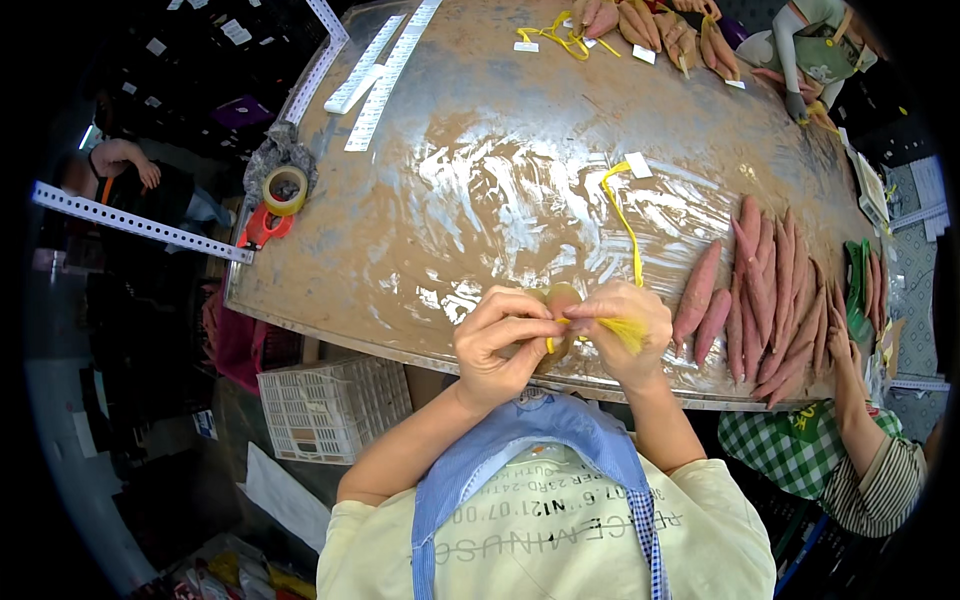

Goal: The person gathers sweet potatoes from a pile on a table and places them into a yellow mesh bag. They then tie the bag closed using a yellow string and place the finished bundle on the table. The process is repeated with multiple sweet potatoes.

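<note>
My left hand (499,341) and my right hand (630,330) meet over the table's near edge. Between their fingertips they pinch a piece of yellow netting (628,331); its frayed end fans out at the right palm. Partly hidden behind the fingers is a rounded bundle (561,296), apparently sweet potatoes in net. Just beyond my right hand, a yellow net strip (622,214) with a white tag (638,165) lies on the table. To the right rests a pile of sweet potatoes (765,300), with two more (701,300) lying beside it.
The muddy table (360,247) bears label strips (394,75), tape (285,187) and red-handled scissors (266,226) at left. Netted sweet potatoes (637,26) sit along the far edge. A co-worker's hand (840,341) touches the pile's right side. A white crate (330,409) stands below left.
</note>
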Tool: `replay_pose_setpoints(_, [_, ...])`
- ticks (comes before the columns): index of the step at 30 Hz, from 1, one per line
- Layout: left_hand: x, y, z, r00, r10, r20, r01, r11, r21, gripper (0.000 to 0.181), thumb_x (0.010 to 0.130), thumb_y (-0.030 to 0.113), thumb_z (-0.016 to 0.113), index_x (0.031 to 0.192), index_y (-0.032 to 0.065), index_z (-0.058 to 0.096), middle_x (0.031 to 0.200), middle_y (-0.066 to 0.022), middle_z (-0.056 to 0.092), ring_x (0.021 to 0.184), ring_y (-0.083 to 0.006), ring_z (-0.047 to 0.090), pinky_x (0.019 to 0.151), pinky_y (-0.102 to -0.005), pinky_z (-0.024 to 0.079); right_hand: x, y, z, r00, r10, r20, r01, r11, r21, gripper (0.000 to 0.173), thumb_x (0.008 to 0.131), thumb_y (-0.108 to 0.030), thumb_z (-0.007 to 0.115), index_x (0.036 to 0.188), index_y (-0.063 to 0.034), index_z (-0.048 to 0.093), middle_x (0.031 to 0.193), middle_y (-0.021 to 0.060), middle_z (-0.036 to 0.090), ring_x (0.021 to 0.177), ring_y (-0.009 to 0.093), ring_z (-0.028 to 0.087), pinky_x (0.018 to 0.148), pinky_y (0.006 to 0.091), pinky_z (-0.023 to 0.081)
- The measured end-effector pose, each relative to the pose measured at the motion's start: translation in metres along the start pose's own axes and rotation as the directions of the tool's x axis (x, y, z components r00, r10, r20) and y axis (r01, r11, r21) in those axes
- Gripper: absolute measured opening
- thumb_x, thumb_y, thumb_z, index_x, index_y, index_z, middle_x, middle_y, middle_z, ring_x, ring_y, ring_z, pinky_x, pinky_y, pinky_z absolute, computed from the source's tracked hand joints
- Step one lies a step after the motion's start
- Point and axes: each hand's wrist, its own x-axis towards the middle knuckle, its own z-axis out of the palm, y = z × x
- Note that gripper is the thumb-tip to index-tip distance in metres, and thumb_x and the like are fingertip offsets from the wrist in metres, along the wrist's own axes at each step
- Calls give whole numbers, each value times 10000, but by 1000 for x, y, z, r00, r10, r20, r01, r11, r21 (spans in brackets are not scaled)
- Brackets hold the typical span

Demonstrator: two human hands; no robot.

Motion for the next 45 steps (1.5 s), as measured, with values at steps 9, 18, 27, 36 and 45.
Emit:
replay_pose_setpoints(9, [9, 9, 15, 983, -164, 78, 175, 972, -159, 213, 736, -100, 616, 899, 20, 684, 895, -51, 573, 834, -135, 567, 704, -244, 469, -11, 1, -16, 986, -162, -26, 152, 960, -236, 128, 692, -162, 733, 696, -52, 668, 580, 42, 586, 499, 188, 537, 484, 277, 411])
replay_pose_setpoints(18, [11, 11, 16, 950, -275, 144, 302, 928, -218, 132, 743, 23, 618, 865, 19, 670, 805, -62, 557, 759, -166, 568, 664, -274, 435, -14, 12, -31, 951, -279, 136, 302, 933, -196, 115, 770, -105, 649, 749, 5, 620, 597, 58, 549, 550, 184, 513, 526, 278, 390])
replay_pose_setpoints(27, [26, 23, 18, 932, -250, 263, 235, 968, 87, 96, 752, 56, 578, 825, 55, 639, 791, -41, 517, 653, -160, 543, 591, -276, 427, 2, -27, -20, 918, -377, 120, 395, 883, -254, 112, 710, -48, 675, 800, 9, 638, 661, 81, 560, 586, 203, 521, 533, 280, 392])
replay_pose_setpoints(36, [18, 10, 28, 936, -352, -21, 351, 935, -55, 110, 817, -8, 529, 914, -16, 579, 895, -66, 506, 774, -138, 548, 686, -259, 444, -42, 29, -5, 932, 319, -175, -299, 945, 130, 331, 782, 89, 574, 1090, 3, 486, 935, 65, 533, 877, 148, 514, 806, 268, 416])
replay_pose_setpoints(45, [14, 24, 31, 905, -416, -88, 408, 908, -94, 113, 829, -23, 519, 930, -42, 568, 913, -69, 506, 795, -135, 552, 711, -250, 452, -32, 7, 18, 991, 14, -129, -48, 962, -267, 153, 729, 94, 622, 855, 33, 560, 817, 87, 543, 757, 186, 526, 733, 287, 432])
